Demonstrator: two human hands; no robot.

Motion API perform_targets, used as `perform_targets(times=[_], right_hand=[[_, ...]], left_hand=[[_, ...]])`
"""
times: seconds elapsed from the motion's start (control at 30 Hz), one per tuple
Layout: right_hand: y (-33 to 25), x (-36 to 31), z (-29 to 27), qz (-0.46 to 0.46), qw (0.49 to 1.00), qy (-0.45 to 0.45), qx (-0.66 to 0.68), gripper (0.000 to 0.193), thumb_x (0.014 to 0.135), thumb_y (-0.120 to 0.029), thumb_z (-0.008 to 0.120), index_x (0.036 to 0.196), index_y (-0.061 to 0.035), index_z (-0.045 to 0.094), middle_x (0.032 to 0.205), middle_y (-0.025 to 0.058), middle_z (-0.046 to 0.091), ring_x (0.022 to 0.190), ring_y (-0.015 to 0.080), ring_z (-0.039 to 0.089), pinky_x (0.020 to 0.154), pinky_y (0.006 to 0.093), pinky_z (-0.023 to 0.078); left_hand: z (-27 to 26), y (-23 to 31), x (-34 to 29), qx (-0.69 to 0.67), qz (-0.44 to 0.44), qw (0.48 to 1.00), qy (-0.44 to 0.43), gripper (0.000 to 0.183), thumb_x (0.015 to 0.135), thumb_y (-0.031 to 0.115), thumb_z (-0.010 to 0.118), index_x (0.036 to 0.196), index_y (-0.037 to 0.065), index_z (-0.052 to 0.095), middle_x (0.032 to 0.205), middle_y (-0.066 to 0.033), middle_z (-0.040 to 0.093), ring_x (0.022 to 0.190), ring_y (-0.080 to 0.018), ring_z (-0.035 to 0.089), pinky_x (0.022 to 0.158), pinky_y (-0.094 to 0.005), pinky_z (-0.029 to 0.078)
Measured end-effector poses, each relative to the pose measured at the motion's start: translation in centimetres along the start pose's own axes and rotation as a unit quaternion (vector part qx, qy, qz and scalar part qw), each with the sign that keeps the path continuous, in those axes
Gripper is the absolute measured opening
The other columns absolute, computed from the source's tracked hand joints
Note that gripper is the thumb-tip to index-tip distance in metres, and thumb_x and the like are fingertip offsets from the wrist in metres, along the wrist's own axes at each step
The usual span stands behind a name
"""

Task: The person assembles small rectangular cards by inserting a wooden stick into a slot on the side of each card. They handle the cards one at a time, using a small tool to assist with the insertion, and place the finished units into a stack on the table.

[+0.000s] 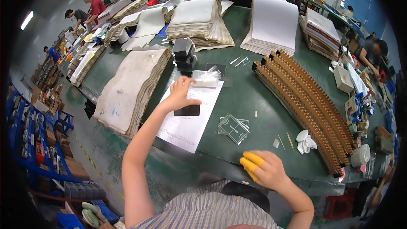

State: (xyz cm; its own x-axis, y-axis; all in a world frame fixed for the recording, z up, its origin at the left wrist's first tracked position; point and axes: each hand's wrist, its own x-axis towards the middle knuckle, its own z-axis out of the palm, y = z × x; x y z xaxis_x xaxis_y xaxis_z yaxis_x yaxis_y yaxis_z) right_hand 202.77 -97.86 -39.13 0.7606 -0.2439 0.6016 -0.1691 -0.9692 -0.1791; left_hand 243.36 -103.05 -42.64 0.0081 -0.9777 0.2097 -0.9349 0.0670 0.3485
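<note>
My left hand (181, 94) reaches over a printed white sheet (182, 132), thumb and fingers spread with nothing between them. Beneath it lies a dark rectangular card (188, 110). Its fingertips are nearest to a stack of clear plastic sleeves (206, 80) at the sheet's far end. Close to the table's front edge is my right hand (268, 170), with yellow finger cots on several digits. Its fingers point left, slightly bent and loosely apart, and no object shows in them. Farther in from it, clear printed plates (234, 128) overlap on the green table.
Black boxes (183, 51) are stacked beyond the sleeves. A thick, wavy paper pile (129, 87) stands at left. Long brown slotted racks (303, 110) curve along the right. Thin sticks (290, 141) and a crumpled white tissue (306, 145) lie between. Other people work around the room.
</note>
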Motion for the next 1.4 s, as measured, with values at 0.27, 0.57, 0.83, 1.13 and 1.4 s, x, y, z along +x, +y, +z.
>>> perform_targets(times=[0.27,0.57,0.83,1.13,1.4], right_hand=[[-4.3,-2.9,-0.4,0.141,0.988,0.044,0.033,0.031,0.070,-0.009,0.075,0.100,-0.0070,0.071,0.105,0.0057,0.068,0.094,0.0247,0.065,0.073,0.0357,0.052],[-4.4,-4.5,2.3,0.278,0.951,0.116,0.072,0.024,0.073,-0.004,0.076,0.096,-0.0058,0.072,0.098,0.0067,0.070,0.089,0.0278,0.064,0.076,0.0368,0.050],[-3.2,-4.0,3.3,0.303,0.935,0.156,0.098,0.021,0.074,-0.003,0.075,0.094,-0.0046,0.072,0.095,0.0070,0.070,0.087,0.0288,0.064,0.076,0.0378,0.050],[-2.2,-3.8,4.8,0.302,0.938,0.139,0.103,0.024,0.072,-0.003,0.077,0.096,-0.0060,0.073,0.092,0.0064,0.069,0.086,0.0262,0.065,0.075,0.0359,0.051],[-2.4,-4.1,4.5,0.325,0.928,0.134,0.126,0.023,0.074,-0.003,0.076,0.096,-0.0056,0.073,0.091,0.0068,0.070,0.085,0.0269,0.065,0.075,0.0353,0.051]], left_hand=[[1.3,0.2,10.1,0.089,0.105,0.983,-0.117,0.085,0.068,0.048,0.080,0.136,0.012,0.045,0.115,-0.0174,0.054,0.115,-0.0366,0.050,0.099,-0.0452,0.037],[-3.2,1.1,8.5,0.080,0.136,0.985,-0.066,0.060,0.080,0.025,0.074,0.131,0.010,0.047,0.109,-0.0178,0.053,0.095,-0.0384,0.058,0.086,-0.0434,0.048],[-6.9,-7.0,3.4,0.202,0.093,0.974,-0.034,0.062,0.076,0.029,0.078,0.129,0.014,0.049,0.114,-0.0121,0.051,0.111,-0.0329,0.052,0.094,-0.0406,0.041],[0.0,2.6,11.4,0.080,0.139,0.984,0.077,0.054,0.085,0.033,0.069,0.127,0.007,0.048,0.114,-0.0141,0.054,0.110,-0.0338,0.055,0.089,-0.0407,0.047],[11.0,7.2,22.3,0.186,0.083,0.976,0.081,0.023,0.084,0.015,0.062,0.105,0.005,0.057,0.099,-0.0115,0.060,0.095,-0.0293,0.063,0.074,-0.0397,0.056]])
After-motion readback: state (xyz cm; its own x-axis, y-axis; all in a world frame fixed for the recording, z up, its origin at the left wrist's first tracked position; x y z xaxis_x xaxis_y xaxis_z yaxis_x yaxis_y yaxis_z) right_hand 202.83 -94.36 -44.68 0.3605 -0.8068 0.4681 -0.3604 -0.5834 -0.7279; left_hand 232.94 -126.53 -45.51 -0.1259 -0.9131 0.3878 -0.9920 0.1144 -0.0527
